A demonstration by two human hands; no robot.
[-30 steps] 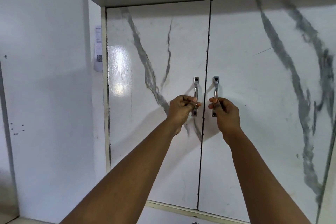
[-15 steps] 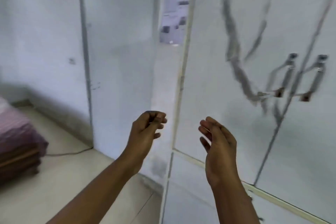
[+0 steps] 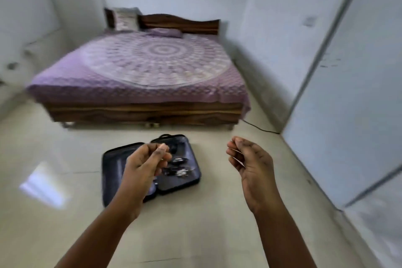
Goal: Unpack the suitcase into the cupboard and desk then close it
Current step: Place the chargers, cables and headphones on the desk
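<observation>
Two bare forearms are reaching forward from the bottom edge, both raised above the floor and holding nothing. The left hand is hanging in front of the suitcase, its fingers loosely curled inward with the thumb lying near the fingertips, gripping nothing. The right hand is hovering well apart from it to the right, palm turned toward the left, its fingers relaxed and slightly bent, also empty.

Just beyond the left hand, the dark suitcase is lying open on the pale glossy floor, its two halves spread flat side by side. The right half is holding a small cluster of dark and shiny items too blurred to identify; much of the left half is hidden behind the left hand and wrist. A bright patch of reflected light is showing on the floor to the left.

Farther back, a wooden bed is standing against the far wall, covered with a purple mandala-patterned spread, with a pillow lying near the headboard. A thin dark cable is running along the floor from the bed's right corner toward the white panel filling the right side of the view.
</observation>
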